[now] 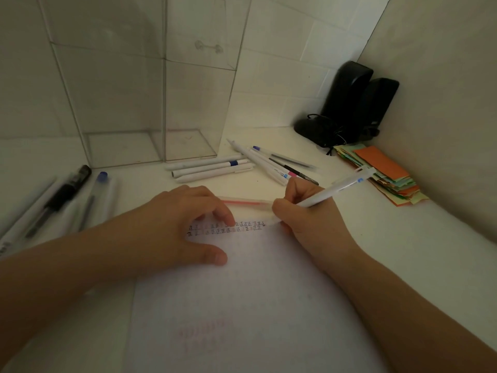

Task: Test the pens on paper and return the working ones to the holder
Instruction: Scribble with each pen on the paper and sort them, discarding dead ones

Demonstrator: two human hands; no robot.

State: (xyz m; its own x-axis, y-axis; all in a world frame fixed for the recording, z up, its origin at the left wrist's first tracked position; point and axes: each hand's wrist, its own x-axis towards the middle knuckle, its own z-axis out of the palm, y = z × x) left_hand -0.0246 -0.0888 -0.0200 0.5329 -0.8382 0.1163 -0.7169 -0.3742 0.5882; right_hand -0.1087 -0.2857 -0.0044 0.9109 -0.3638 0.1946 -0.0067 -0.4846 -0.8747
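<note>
**Another pen going to paper while the holder waits empty**

The right hand [301, 211] is gripping a white pen [340, 188] in a writing hold, its clip end angling up and away to the right and its tip hidden behind the fingers at the end of two rows of small test marks [226, 228] — the tilt is what lets the point meet the sheet. The left hand [188, 224] is lying on the paper [242, 292] with fingers spread and pressing down beside the marks, thumb stretched toward the person, grasping nothing; it is probably pinning the sheet so it does not slide under the stroke. A red-ink pen [244, 201] is lying just beyond the paper's top edge, between the two hands.

The clear holder [150, 90] is standing upright at the back, and no pens are showing inside it. A loose heap of white pens [212, 168] is lying at its foot, and another group of pens [61, 200] is lying well to the left — which pile has been tested I cannot tell.

The surface is a white desk [403, 251] set into a dim corner of white tiled wall [282, 63]. Two black speakers [357, 103] are standing in that corner, with a stack of coloured paper slips [382, 173] lying beside them.
</note>
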